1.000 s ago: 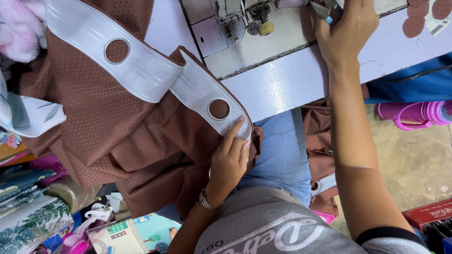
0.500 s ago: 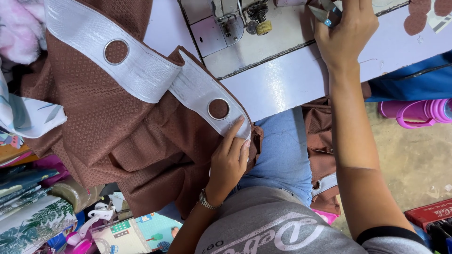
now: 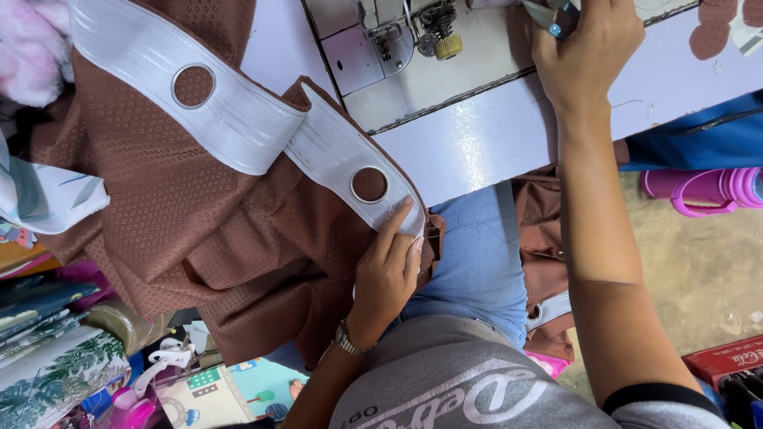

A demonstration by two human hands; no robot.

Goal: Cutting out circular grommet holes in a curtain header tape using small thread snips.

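At the near edge of the sewing surface (image 3: pixel 509 135), we are pressing our left hand (image 3: pixel 387 270) flat, fingers unclenched, on the white eyelet tape (image 3: pixel 238 119) of the brown curtain fabric (image 3: pixel 199 238) draped over our lap, while our right hand (image 3: pixel 584 52) is grasping small blue-handled snips (image 3: pixel 552 14) beside the sewing machine (image 3: pixel 397 40). We are judging that the heavy fabric could be sliding floorward, dragging the tape askew. Open room is lying rightward; clutter is crowding the left.

Two metal eyelets (image 3: pixel 193 86) (image 3: pixel 369 184), one white tape (image 3: pixel 238 119), one brown curtain (image 3: pixel 199 238), two hands (image 3: pixel 385 274) (image 3: pixel 584 59)
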